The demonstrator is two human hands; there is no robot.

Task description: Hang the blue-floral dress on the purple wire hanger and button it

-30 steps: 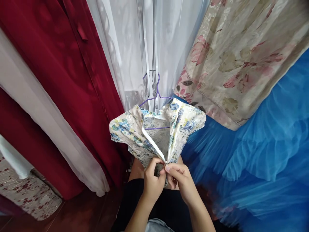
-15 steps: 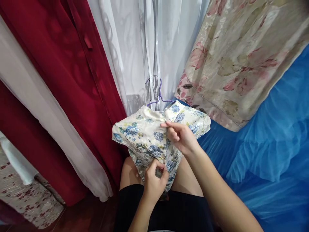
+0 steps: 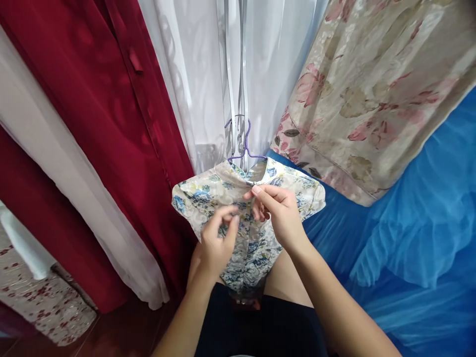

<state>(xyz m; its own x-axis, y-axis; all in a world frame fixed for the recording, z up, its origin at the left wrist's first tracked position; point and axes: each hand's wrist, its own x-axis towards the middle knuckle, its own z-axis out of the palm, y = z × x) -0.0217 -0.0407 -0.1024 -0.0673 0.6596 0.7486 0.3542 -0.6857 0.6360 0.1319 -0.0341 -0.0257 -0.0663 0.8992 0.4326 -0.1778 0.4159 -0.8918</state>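
A white short-sleeved blouse with blue flowers [image 3: 256, 245] hangs on a purple hanger [image 3: 247, 144], its front toward me. At the front of the neckline, my right hand [image 3: 280, 210] has thumb and forefinger pinched on the collar edge, where a fine seam runs down the middle. The small detail under those fingertips is too small to make out. My left hand [image 3: 217, 243] hovers just in front of the blouse's left half, with a gap between thumb and forefinger and nothing seen in them. Its fingertips are slightly blurred.
White drapery [image 3: 201, 74] with hanging ribbons [image 3: 243, 64] is behind the hanger. Dark red cloth [image 3: 107, 99] hangs at left. To the right are a beige floral fabric [image 3: 372, 99] and blue tulle [image 3: 409, 238]. My lap in dark shorts [image 3: 260, 332] lies below the blouse.
My left hand has let go of the lower front and moved up and left. The blouse front now hangs flatter and its neck opening shows. My right hand stays at the neckline.
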